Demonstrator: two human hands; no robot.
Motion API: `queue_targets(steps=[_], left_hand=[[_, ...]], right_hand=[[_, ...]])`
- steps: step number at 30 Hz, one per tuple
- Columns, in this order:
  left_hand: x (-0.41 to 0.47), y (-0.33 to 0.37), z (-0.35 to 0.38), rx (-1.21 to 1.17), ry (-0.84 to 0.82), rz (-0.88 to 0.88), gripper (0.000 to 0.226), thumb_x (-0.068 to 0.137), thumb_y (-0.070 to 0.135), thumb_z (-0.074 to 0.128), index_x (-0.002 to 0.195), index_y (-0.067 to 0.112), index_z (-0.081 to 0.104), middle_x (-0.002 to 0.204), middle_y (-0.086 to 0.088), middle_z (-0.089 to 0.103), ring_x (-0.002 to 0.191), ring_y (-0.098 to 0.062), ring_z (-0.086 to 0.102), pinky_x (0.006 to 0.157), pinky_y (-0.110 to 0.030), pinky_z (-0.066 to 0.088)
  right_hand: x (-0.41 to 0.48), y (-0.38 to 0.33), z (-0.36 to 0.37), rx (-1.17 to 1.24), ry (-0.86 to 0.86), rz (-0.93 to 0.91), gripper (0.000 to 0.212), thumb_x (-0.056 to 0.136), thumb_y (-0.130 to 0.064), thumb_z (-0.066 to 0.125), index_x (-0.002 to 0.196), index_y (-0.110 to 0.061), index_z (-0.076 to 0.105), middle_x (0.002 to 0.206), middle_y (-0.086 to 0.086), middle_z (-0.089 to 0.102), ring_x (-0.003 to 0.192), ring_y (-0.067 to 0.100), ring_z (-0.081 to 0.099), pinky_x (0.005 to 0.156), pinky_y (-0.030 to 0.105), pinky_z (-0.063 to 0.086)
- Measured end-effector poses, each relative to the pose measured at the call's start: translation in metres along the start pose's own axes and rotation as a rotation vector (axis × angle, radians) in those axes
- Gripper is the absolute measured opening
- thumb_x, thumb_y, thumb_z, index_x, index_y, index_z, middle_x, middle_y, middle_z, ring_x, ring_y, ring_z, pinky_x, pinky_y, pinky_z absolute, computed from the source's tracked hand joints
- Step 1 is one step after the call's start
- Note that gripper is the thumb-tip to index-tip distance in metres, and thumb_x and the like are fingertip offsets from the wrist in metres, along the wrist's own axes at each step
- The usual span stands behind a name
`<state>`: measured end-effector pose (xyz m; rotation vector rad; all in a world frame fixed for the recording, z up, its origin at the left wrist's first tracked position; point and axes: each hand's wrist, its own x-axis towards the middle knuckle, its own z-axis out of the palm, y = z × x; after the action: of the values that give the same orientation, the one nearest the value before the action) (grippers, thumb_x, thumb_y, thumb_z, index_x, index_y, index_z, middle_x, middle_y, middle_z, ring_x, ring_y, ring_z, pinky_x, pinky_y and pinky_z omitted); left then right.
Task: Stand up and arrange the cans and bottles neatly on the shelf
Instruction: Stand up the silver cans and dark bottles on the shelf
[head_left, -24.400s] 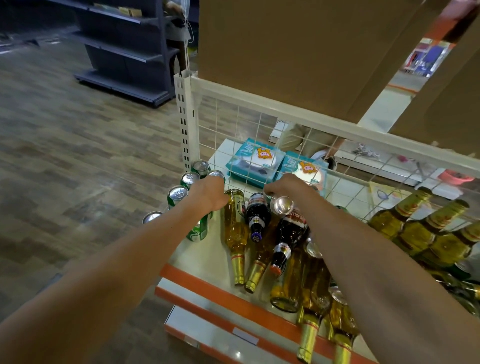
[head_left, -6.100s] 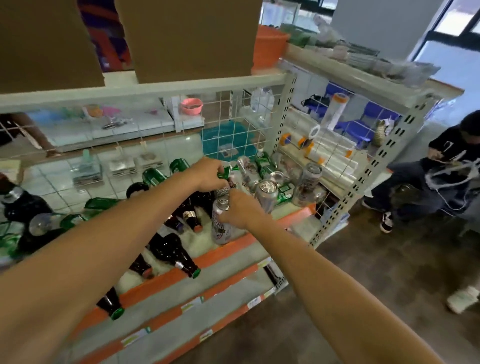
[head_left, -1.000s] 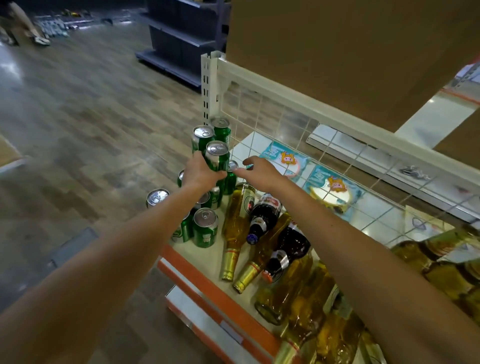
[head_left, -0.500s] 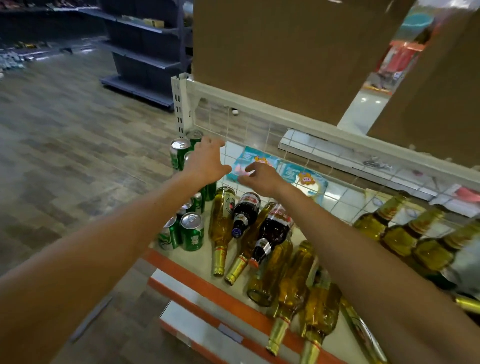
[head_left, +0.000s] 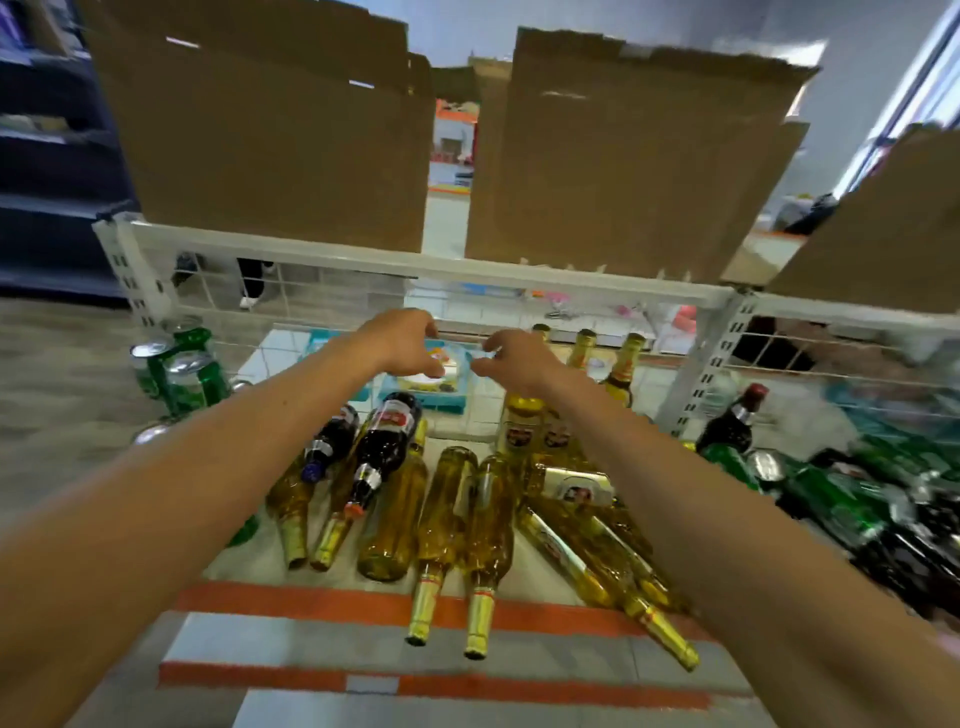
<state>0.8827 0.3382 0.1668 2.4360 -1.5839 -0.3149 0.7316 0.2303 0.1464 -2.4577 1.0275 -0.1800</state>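
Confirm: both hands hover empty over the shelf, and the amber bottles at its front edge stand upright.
Wrong: the head view shows those amber bottles lying on their sides. The left hand and right hand do hover empty over the shelf.

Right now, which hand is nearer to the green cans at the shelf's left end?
Left. The left hand hovers to the right of the green cans, apart from them; the right hand is farther right, just past the left hand.
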Motion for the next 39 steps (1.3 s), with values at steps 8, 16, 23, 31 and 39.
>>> queue_targets(steps=[8,16,23,31,39], left_hand=[[-0.034,0.202,0.026,0.014,-0.053,0.221,0.066,0.084,0.038,0.077,0.139,0.013,0.049,0.132,-0.008,0.058,0.108,-0.024,0.059,0.085,-0.031,0.045],[-0.081,0.418,0.09,0.031,-0.142,0.544,0.063,0.085,0.039,0.075,0.137,0.012,0.05,0.137,-0.008,0.053,0.118,-0.027,0.054,0.093,-0.035,0.046],[-0.106,0.556,0.141,0.014,-0.213,0.751,0.066,0.088,0.035,0.072,0.143,0.012,0.044,0.141,-0.007,0.051,0.122,-0.026,0.053,0.095,-0.034,0.046],[-0.073,0.657,0.195,0.025,-0.265,0.859,0.059,0.084,0.034,0.074,0.135,0.013,0.052,0.133,-0.006,0.055,0.114,-0.025,0.056,0.097,-0.039,0.049],[0.034,0.741,0.229,-0.07,-0.34,0.829,0.053,0.085,0.023,0.075,0.133,0.014,0.051,0.12,-0.006,0.057,0.093,-0.019,0.056,0.078,-0.031,0.049]], right_hand=[[-0.147,0.125,-0.097,0.003,0.159,0.187,0.054,0.094,-0.045,0.061,0.134,-0.011,0.053,0.133,0.011,0.059,0.114,0.028,0.059,0.091,0.036,0.048],[-0.32,0.265,-0.176,0.025,0.287,0.423,0.047,0.098,-0.036,0.059,0.134,-0.007,0.052,0.124,0.008,0.058,0.11,0.026,0.057,0.091,0.036,0.045],[-0.428,0.362,-0.214,-0.02,0.429,0.614,0.028,0.095,-0.037,0.062,0.088,-0.011,0.058,0.081,0.008,0.061,0.073,0.023,0.057,0.07,0.037,0.045],[-0.458,0.465,-0.234,0.003,0.445,0.709,0.049,0.094,-0.043,0.062,0.129,-0.008,0.056,0.125,0.011,0.062,0.11,0.027,0.059,0.088,0.033,0.045],[-0.394,0.571,-0.281,-0.012,0.391,0.78,0.046,0.094,-0.036,0.063,0.122,0.001,0.059,0.119,0.018,0.066,0.106,0.033,0.062,0.094,0.043,0.05]])
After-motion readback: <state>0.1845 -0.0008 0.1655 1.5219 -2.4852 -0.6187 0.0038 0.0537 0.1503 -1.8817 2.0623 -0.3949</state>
